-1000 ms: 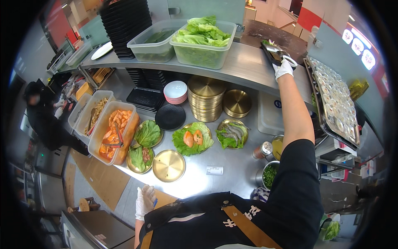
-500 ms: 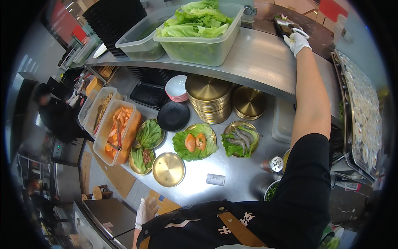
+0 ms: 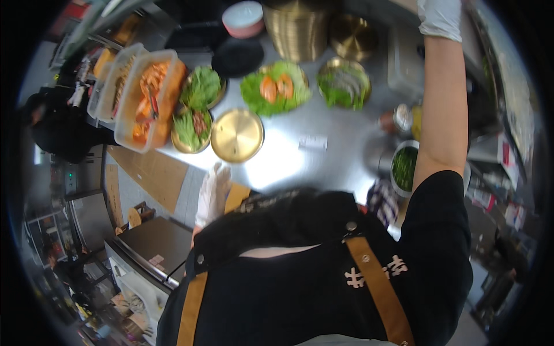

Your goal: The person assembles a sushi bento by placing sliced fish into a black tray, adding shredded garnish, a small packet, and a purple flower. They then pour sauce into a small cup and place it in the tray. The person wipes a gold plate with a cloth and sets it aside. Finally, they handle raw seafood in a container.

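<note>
Steel bench (image 3: 340,155) runs across the far half of the view, brightly lit, blurred in places. Person in a black top and apron with tan straps fills the near half.

Left hand (image 3: 212,193), in a white glove, hangs at the near edge of the bench, fingers loosely together and pointing down; it holds nothing that can be seen. Nearest thing to it is an empty gold plate (image 3: 236,135), just beyond it on the bench, apart from the glove.

Right hand (image 3: 440,17), also white-gloved, is raised far right at the top edge of the view, arm stretched out full. Most of the hand is cut off by the frame; cannot tell whether it is closed or grips anything.

Left of the gold plate: two small bowls of greens (image 3: 197,106), one behind the other, touching or nearly so. Further left, a clear tub of orange seafood (image 3: 151,98) and a second tub (image 3: 112,81) beside it at the bench's left end.

Far of the gold plate: a lettuce plate with two orange pieces (image 3: 276,89), and to its right a gold bowl with greens and grey fish (image 3: 344,83). Behind these, a black bowl (image 3: 238,56), a pink bowl (image 3: 243,16), a stack of gold bowls (image 3: 297,26).

Under the right forearm, near the bench's right side: a steel pot of chopped greens (image 3: 404,167).
</note>
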A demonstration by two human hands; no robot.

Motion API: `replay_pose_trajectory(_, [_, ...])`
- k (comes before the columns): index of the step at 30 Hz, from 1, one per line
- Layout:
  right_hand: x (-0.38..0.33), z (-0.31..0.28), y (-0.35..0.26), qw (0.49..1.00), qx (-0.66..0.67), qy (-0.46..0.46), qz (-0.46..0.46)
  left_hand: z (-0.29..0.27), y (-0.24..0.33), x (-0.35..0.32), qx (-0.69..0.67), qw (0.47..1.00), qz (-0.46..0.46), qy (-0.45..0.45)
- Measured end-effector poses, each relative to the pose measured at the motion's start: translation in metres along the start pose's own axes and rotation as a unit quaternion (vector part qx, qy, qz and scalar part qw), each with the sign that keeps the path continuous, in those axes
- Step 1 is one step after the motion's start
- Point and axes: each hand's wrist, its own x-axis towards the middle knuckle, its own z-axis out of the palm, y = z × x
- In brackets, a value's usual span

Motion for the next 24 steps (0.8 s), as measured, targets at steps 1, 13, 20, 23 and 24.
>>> replay_pose_trajectory(1, [-0.047,0.013,-0.014,0.999,-0.033,0.008,0.012,-0.003,0.002,0.001,-0.008,1.000,-0.027,0.001])
replay_pose_trajectory(13, [-0.435,0.012,-0.019,0.840,-0.385,0.032,0.381,-0.075,-0.012,0.000,0.004,0.996,-0.072,-0.051])
replay_pose_trajectory(20, [-0.450,-0.011,0.024,0.824,-0.448,-0.101,0.331,-0.165,-0.115,0.024,0.102,0.988,-0.117,-0.015])
replay_pose_trajectory(23, [-0.441,-0.023,0.056,0.781,-0.520,-0.191,0.289,-0.228,-0.172,0.031,0.267,0.943,-0.198,-0.005])
replay_pose_trajectory(24, [-0.436,-0.026,0.064,0.776,-0.547,-0.216,0.228,-0.246,-0.186,0.028,0.372,0.907,-0.196,-0.028])
